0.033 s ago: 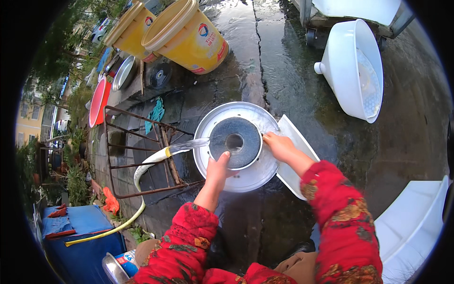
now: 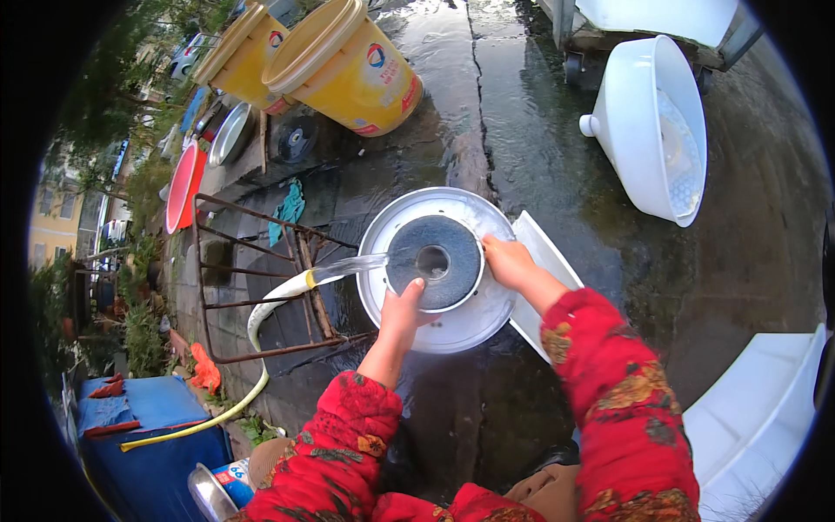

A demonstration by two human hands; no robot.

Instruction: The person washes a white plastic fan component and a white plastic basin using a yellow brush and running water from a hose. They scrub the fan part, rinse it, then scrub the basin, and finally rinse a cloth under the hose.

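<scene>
You work in soft, diffuse daylight with faint shadows; the wet floor (image 2: 517, 122) throws pale glare near the top. Your view is mostly sharp, edges bending, corners black, foliage (image 2: 96, 87) softer.

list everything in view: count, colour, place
Disc: 1, grey, centre
Pan: 1, silver, centre
Hose: 1, white and yellow, left
Water stream: 1, clear, from hose
Rack: 1, brown, left
Cloth: 1, teal, by rack
Buckets: 2, yellow, upper left
Hopper: 1, white, upper right
Flat piece: 1, white, beside pan
Large panel: 1, white, lower right
Wheeled stand: 1, grey, top right
Basin: 1, red, far left
Metal basin: 1, silver, upper left
Box: 1, blue, lower left
Scrap: 1, orange, above box
Bowl: 1, silver, bottom left
Sleeves: 2, red patterned, bottom
Left grip: 1, bare, disc's lower edge
Right grip: 1, bare, disc's right edge
</scene>
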